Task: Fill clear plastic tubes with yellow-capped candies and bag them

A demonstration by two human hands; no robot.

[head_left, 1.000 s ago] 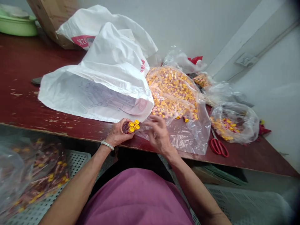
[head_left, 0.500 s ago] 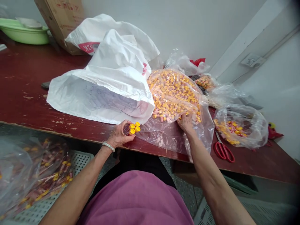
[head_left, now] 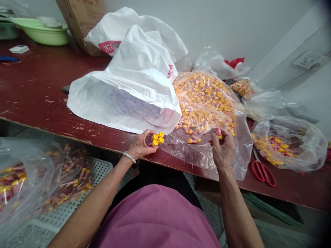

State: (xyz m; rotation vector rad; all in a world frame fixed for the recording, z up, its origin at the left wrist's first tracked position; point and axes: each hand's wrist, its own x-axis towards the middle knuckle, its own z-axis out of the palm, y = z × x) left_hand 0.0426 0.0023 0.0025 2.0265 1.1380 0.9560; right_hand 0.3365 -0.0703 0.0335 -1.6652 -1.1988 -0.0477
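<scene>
Away from the pile [head_left: 207,93] moved the right hand [head_left: 223,148], pinching one small piece [head_left: 218,132]; the left hand [head_left: 141,144] gripped yellow-topped tubes [head_left: 155,142] — too loose a hold could spill them.

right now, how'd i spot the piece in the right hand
Find the red table, then its big clear bag. Over the bag's near part, the right hand holds the piece: pink above yellow, held up, unlike the heap behind.

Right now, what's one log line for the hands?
left hand: holding yellow-capped tubes | right hand: holding pink-and-yellow piece | scissors: on table
</scene>
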